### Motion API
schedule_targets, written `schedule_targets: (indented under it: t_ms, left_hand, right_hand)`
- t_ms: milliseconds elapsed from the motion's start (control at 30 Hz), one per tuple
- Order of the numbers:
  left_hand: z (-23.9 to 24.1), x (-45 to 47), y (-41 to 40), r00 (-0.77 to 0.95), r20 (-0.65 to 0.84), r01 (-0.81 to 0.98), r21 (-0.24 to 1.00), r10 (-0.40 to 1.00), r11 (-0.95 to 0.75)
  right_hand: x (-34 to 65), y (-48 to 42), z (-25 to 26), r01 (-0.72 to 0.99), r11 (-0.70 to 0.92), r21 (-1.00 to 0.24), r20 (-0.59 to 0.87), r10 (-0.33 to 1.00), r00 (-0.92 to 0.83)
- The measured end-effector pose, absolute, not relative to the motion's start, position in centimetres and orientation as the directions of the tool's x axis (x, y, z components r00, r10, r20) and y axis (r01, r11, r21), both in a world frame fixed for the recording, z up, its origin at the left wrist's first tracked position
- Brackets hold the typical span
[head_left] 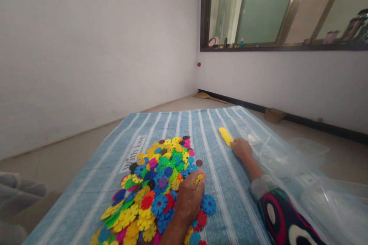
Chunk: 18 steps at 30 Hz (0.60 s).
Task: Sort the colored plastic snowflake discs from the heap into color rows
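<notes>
A: What carries everything?
B: A bench under a blue striped cloth; call its far end twelve o'clock. Clear plastic boxes line its side from three to four.
A: And the heap?
B: The pile of coloured, notched discs spreads from the middle down towards seven.
A: Where's the right hand?
B: At two o'clock from the pile, thumb and fingers pinching the near end of a yellow stack of discs. The stack points to eleven; I can't tell whether it touches the cloth.
A: The left hand?
B: Over the pile's four o'clock side, fingers pinching a yellow disc. A brown disc lies at one o'clock from that hand.
</notes>
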<state>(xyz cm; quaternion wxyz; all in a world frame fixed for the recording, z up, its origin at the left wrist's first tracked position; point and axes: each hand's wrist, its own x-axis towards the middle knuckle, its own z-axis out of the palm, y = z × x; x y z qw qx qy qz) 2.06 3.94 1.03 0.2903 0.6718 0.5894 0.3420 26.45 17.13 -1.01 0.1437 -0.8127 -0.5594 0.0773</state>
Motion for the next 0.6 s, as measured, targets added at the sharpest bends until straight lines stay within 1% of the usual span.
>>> schedule_targets:
  t_ms: [300,600]
  left_hand:
    - [0.59,2.01,4.14,0.076,0.149,0.578,0.799,0.986,-0.165]
    - [0.87,2.06,4.07,0.082,0.141,0.595,0.787,0.987,-0.162]
  right_hand:
    - [26.55,16.82,-1.08,0.881,-0.326,-0.343,0.058,0.929,0.366]
    - [26.62,16.9,-1.05,0.881,-0.305,-0.362,0.065,0.934,0.351]
